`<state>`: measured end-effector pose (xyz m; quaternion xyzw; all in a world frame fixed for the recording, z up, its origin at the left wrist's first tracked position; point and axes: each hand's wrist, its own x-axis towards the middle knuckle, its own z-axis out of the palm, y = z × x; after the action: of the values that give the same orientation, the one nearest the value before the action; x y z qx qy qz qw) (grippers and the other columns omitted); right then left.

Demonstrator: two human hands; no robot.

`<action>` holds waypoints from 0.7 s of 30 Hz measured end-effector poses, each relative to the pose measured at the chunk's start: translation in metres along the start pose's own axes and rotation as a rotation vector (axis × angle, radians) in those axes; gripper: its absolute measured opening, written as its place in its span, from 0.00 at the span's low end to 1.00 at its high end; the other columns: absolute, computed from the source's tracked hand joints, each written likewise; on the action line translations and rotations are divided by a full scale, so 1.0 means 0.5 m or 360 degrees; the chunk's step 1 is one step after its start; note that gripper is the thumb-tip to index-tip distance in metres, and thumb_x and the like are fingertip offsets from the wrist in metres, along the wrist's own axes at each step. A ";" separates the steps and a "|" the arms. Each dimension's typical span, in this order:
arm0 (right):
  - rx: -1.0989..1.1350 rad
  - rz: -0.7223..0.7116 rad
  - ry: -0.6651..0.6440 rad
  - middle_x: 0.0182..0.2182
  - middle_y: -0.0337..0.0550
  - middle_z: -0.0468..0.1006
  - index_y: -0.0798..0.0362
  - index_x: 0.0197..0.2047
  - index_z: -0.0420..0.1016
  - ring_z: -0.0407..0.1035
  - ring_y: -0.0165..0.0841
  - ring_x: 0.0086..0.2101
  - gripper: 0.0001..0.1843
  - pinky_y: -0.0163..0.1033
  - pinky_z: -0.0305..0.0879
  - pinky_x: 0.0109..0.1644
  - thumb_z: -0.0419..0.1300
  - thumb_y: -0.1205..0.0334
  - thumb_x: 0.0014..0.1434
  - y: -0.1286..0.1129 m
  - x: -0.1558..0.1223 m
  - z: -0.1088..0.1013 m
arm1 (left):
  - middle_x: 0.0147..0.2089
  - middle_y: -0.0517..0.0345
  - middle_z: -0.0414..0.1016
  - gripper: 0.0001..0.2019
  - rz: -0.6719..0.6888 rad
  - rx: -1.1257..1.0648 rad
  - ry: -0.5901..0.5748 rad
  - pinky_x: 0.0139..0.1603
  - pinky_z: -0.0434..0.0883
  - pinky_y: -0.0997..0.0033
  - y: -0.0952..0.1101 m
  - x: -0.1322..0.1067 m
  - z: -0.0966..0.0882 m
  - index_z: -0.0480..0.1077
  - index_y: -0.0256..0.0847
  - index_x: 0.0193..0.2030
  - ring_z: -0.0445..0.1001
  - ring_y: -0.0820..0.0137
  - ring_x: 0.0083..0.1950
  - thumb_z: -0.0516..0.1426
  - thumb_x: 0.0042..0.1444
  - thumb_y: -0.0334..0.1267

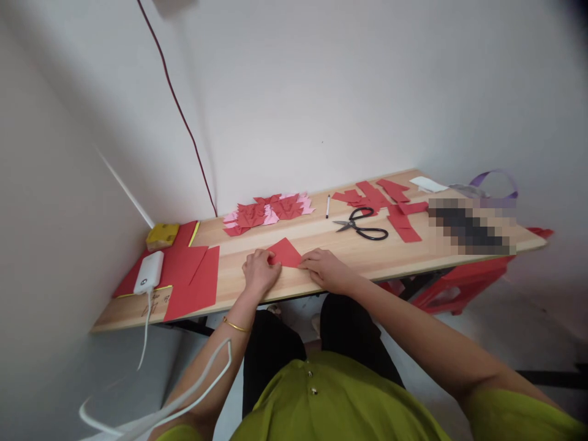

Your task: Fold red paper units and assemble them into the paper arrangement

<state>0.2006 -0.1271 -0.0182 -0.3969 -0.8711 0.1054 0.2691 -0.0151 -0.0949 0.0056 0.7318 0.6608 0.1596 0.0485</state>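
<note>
A folded piece of red paper (285, 253) lies on the wooden table (301, 285) near its front edge, one corner pointing away from me. My left hand (261, 270) is closed at the paper's left side, its thumb and fingers pressed on that edge. At the right corner, my right hand (325, 268) pinches the paper between thumb and fingers. Beyond it to the right lie black-handled scissors (353, 225), blades apart. Folded red and pink paper pieces (269, 211) are clustered at the back.
Red paper sheets (195, 282), a white power bank (150, 271) with a cable and a yellow packet (162, 235) are on the left. A pen (327, 206) and red paper scraps (374, 195) lie toward the back right. A red stool (459, 285) stands below the table.
</note>
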 end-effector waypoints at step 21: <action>-0.0017 0.0001 -0.0023 0.48 0.49 0.74 0.52 0.50 0.74 0.65 0.39 0.48 0.19 0.46 0.59 0.52 0.53 0.71 0.57 0.000 0.000 -0.001 | 0.45 0.56 0.76 0.12 0.0047 -0.0502 -0.0164 0.50 0.67 0.67 -0.066 0.043 0.001 0.75 0.42 0.38 0.72 0.67 0.46 0.56 0.46 0.29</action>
<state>0.2009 -0.1270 -0.0178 -0.3979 -0.8735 0.1035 0.2607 -0.0448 -0.0698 -0.0004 0.7320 0.6133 0.2244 0.1943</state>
